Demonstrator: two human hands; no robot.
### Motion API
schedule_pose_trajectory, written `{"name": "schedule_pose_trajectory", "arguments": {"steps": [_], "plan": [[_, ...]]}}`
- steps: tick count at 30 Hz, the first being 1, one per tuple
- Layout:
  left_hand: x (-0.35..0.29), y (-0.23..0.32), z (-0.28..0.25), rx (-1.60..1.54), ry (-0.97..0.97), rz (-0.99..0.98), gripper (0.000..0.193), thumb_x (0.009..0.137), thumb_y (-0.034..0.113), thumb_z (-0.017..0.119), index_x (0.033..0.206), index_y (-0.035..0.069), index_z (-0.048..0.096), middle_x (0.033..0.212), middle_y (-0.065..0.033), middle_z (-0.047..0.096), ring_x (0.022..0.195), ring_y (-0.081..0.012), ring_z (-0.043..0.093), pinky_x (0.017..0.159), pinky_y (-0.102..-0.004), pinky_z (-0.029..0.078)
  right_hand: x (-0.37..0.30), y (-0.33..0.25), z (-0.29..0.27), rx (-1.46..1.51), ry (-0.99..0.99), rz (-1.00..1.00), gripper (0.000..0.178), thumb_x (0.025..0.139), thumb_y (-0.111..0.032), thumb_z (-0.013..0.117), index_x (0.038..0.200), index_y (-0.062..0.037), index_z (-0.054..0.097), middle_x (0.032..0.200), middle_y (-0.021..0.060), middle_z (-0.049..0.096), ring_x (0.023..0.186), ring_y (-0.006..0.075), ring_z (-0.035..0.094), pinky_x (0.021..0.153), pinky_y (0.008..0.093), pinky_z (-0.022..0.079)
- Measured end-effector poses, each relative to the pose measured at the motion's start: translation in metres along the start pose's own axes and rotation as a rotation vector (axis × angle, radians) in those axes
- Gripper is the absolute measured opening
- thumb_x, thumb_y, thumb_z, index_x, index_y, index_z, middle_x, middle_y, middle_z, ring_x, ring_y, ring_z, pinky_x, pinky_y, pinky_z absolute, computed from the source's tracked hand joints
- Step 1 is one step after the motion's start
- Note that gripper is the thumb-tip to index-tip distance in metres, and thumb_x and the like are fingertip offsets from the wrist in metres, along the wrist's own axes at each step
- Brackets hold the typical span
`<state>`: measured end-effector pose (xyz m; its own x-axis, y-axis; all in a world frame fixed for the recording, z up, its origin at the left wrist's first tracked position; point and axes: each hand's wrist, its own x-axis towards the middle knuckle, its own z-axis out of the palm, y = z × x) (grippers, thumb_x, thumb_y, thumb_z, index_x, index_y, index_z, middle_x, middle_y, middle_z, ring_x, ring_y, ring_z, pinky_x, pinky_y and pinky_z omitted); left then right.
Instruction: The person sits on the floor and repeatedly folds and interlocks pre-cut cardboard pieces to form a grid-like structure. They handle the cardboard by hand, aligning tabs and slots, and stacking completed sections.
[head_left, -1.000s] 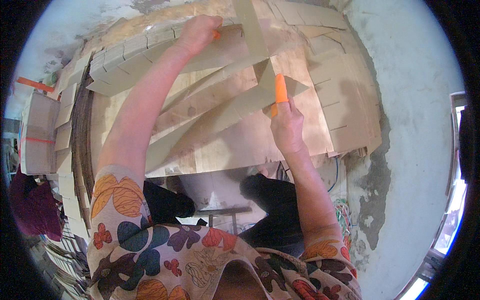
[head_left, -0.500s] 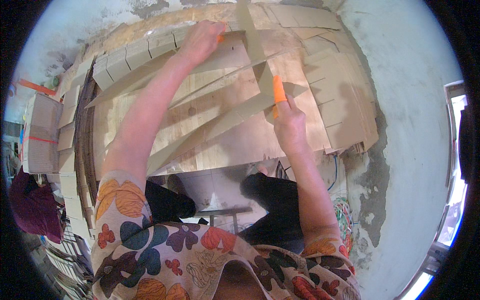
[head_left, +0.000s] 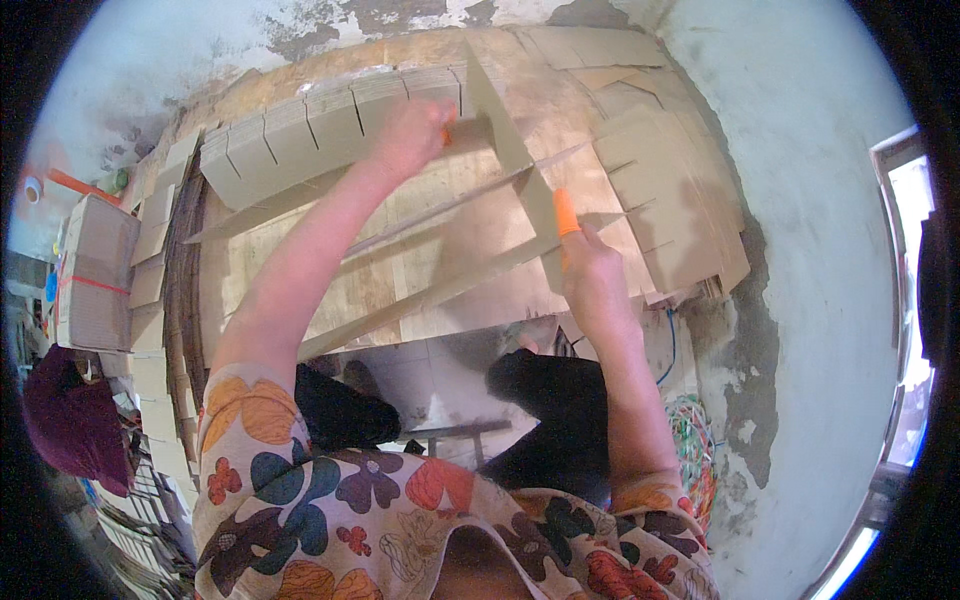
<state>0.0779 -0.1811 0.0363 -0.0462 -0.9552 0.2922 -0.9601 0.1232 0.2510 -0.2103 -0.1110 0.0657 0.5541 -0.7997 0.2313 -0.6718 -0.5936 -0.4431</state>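
My right hand (head_left: 596, 275) is closed on the near end of a cardboard strip (head_left: 500, 115) that stands on edge and runs away from me. An orange cover (head_left: 566, 212) sits on one of its fingers. Across that strip lie several long cardboard strips: a near one (head_left: 420, 298), a middle one (head_left: 440, 208) and a far one (head_left: 270, 218). My left hand (head_left: 415, 135), also with orange on a finger, is closed at the far strip, close to the crossing; its fingertips are partly hidden.
A row of slotted cardboard strips (head_left: 290, 140) stands along the back of the wooden board (head_left: 390, 325). More slotted cardboard (head_left: 680, 200) is stacked at the right, beside the wall (head_left: 820, 250). A carton (head_left: 100, 275) stands at the left. My knees are below the board's front edge.
The view has shifted a little. My left hand has come nearer with the far strip, uncovering more of the back row. The right hand keeps its grip, slightly lower in the picture.
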Motion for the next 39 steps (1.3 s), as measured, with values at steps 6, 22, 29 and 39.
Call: {"name": "schedule_pose_trajectory", "arguments": {"steps": [6,22,29,39], "plan": [[-0.027,0.016,0.026,-0.127,-0.114,-0.084,0.009,0.068,0.001,0.058,0.077,0.004,0.058,0.077,-0.0192,0.061,0.078,-0.0376,0.060,0.067,-0.0471,0.048,-0.015,0.014,0.007,-0.070,-0.078,-0.005,0.022,0.067,0.008,0.050,0.088,0.0025,0.049,0.082,0.0226,0.054,0.071,0.0410,0.058,0.061,0.0464,0.048],[-0.018,0.007,0.030,-0.193,-0.048,0.030,0.017,0.060,0.001,0.066,0.074,-0.001,0.056,0.074,-0.0215,0.058,0.071,-0.0385,0.058,0.064,-0.0431,0.046,-0.024,0.012,0.019,0.053,0.017,-0.011,0.017,0.075,0.003,0.047,0.091,0.0027,0.052,0.082,0.0246,0.056,0.074,0.0428,0.057,0.063,0.0467,0.046],[-0.026,-0.001,0.028,-0.151,-0.101,0.057,0.017,0.062,-0.001,0.064,0.079,0.000,0.060,0.075,-0.0223,0.059,0.075,-0.0397,0.058,0.066,-0.0441,0.047,-0.009,0.007,0.025,-0.023,-0.093,-0.016,0.020,0.069,0.007,0.049,0.089,0.0042,0.051,0.082,0.0246,0.055,0.075,0.0406,0.059,0.065,0.0460,0.048],[-0.022,-0.015,0.034,-0.108,-0.013,0.026,0.017,0.064,0.001,0.065,0.078,0.001,0.056,0.074,-0.0209,0.058,0.075,-0.0386,0.058,0.065,-0.0435,0.046,-0.001,0.010,0.035,-0.003,-0.116,-0.060,0.019,0.070,0.007,0.051,0.089,0.0031,0.052,0.084,0.0239,0.056,0.074,0.0408,0.059,0.065,0.0448,0.050]]}}
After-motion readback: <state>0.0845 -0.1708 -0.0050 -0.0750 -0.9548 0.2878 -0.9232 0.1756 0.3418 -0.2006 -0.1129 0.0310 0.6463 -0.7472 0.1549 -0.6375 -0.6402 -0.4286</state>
